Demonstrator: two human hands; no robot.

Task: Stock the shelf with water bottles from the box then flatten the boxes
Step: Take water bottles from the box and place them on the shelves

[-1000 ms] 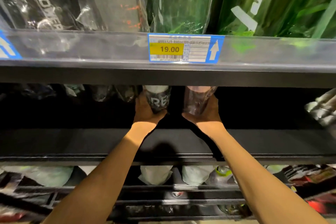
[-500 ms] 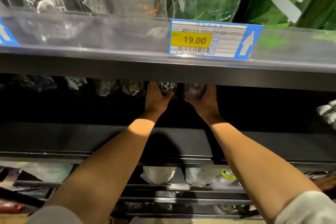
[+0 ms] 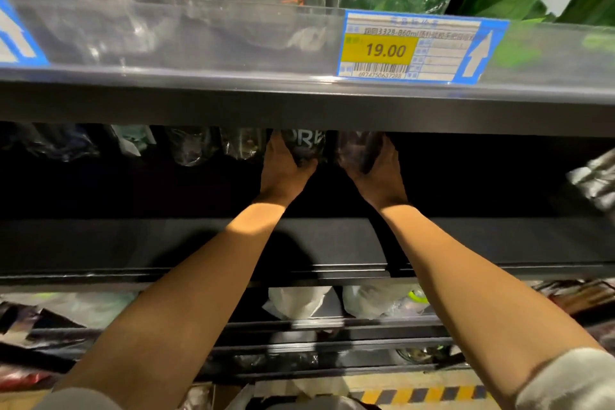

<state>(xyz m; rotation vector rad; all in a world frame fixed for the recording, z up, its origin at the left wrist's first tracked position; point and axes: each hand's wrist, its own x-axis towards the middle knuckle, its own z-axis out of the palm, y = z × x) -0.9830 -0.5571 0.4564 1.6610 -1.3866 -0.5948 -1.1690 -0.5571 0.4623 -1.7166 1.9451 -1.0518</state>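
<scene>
Stocking at frame centre: my left hand gripped a dark white-lettered bottle, right hand a clear-wrapped dark bottle; I reckoned release came next.

Shelf bay v. dim, warm light on forearms, glare on clear rail, edges bent/blurry.

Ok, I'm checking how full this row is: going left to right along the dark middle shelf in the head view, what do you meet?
Along that shelf: plastic-wrapped bottles → left hand → bottle with white lettering → dark clear bottle → right hand → silvery wrapped pack at the far right edge.
</scene>
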